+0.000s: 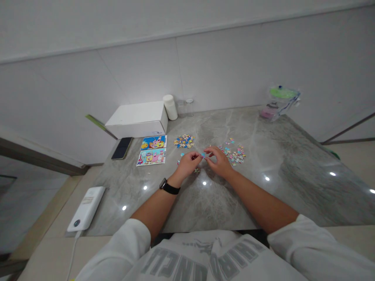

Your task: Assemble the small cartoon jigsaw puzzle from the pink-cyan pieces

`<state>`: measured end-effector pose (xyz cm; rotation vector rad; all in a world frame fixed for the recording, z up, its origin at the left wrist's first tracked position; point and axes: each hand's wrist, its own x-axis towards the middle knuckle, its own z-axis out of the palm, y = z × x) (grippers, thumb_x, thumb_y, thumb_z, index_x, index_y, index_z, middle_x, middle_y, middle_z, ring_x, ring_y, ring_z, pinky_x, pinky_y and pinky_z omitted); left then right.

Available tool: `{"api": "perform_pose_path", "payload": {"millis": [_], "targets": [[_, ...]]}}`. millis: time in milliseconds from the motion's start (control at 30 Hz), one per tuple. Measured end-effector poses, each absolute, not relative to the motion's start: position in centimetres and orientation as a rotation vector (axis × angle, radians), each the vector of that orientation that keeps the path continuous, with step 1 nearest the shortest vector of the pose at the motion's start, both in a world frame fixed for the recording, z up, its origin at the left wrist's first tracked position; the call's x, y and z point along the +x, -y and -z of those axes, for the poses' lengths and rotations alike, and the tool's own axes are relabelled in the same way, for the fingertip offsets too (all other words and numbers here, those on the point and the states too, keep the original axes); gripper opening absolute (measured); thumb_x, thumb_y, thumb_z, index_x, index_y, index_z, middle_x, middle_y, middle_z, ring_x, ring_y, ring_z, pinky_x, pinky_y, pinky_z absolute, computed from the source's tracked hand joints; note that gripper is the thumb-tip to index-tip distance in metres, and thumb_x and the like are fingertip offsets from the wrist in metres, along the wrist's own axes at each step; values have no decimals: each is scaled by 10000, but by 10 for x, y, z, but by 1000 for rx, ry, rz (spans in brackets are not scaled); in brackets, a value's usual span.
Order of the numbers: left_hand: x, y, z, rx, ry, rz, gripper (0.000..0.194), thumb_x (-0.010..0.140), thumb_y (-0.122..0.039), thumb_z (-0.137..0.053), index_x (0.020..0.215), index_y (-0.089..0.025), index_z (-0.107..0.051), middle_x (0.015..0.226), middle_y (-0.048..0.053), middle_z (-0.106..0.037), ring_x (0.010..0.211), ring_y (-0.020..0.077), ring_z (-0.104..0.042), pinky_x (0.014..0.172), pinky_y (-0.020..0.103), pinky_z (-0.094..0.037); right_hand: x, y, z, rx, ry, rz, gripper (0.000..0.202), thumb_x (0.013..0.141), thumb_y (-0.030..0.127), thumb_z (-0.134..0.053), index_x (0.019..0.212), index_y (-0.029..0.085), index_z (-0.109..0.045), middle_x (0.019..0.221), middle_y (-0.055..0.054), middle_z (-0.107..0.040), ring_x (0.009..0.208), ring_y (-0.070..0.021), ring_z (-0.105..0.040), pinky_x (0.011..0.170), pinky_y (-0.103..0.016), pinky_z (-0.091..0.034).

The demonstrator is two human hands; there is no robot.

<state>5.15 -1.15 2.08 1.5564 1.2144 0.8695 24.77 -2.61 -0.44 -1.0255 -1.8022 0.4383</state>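
Observation:
Small blue and pink puzzle pieces (203, 155) are pinched between the fingertips of my left hand (190, 162) and my right hand (218, 160), which nearly meet above the table. A few loose pieces lie close around my left hand, partly hidden by it. Behind it sits a pile of yellow and blue pieces (184, 141). Pastel pieces (235, 154) are scattered just right of my right hand. Two cartoon picture cards, a blue one (154, 143) above a pink and teal one (151, 157), lie flat to the left.
On the grey marble table (205, 207) stand a white box (137, 117), a white bottle (170, 107) and clear glasses (190, 107) along the wall. A phone (122, 148) and a white power bank (87, 208) are at left, a plastic bag (278, 103) at back right.

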Motion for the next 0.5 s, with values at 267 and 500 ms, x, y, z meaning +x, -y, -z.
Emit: {"api": "perform_pose_path", "payload": {"millis": [267, 500], "targets": [[50, 12, -18, 1528, -1199, -859, 339, 872, -508, -647, 837, -172, -683, 689, -30, -582, 615, 117, -495, 593, 246, -380, 247, 23, 9, -994, 1917, -246, 232, 974, 281, -645, 1201, 271, -688, 1154, -85, -740, 1071, -254, -686, 1014, -469, -565], [38, 1, -23, 1816, -1263, -820, 214, 963, -363, -604, 942, -182, -717, 847, 17, -689, 754, 162, -606, 730, 294, -474, 258, 6, 0, -1073, 2031, -259, 195, 977, 279, -661, 1163, 256, -716, 1143, -92, -754, 1122, -267, -672, 1038, -453, -529]]}}
